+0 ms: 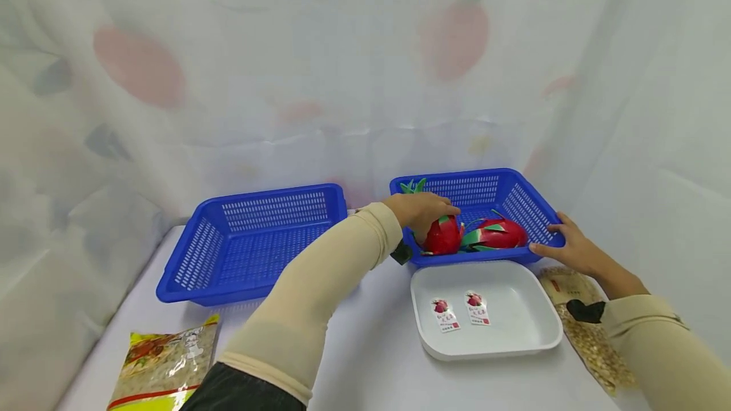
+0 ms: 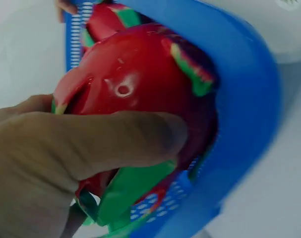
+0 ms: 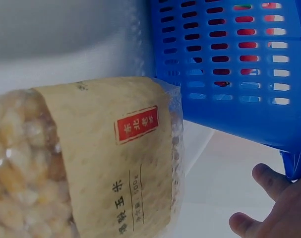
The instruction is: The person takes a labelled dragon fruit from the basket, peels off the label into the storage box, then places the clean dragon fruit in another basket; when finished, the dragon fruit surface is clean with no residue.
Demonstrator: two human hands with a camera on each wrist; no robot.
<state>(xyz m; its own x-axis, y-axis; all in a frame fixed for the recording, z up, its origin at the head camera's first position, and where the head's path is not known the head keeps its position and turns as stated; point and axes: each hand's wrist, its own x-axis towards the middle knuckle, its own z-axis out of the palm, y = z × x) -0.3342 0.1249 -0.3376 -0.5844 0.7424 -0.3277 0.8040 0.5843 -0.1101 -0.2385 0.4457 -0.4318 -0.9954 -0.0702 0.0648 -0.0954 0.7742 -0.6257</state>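
Observation:
In the head view, my left hand (image 1: 421, 211) reaches into the right blue basket (image 1: 516, 181) and grips a red dragon fruit (image 1: 443, 236) with green-tipped scales. The left wrist view shows the thumb (image 2: 135, 136) of that hand pressed across the fruit's glossy skin, close to the basket wall; its other fingers are mostly hidden. A second dragon fruit (image 1: 502, 234) lies on its side in the same basket, to the right. My right hand (image 1: 573, 249) holds the basket's front right corner, its thumb at the front rim and fingers along the right side.
A white tray (image 1: 514, 328) with two dragon fruit stickers (image 1: 477, 308) stands before the right basket. A bag of corn kernels (image 3: 110, 153) lies right of it. Another blue basket (image 1: 268, 249) sits left, behind a yellow-edged food packet (image 1: 171, 360). A white printed curtain (image 1: 365, 68) hangs behind.

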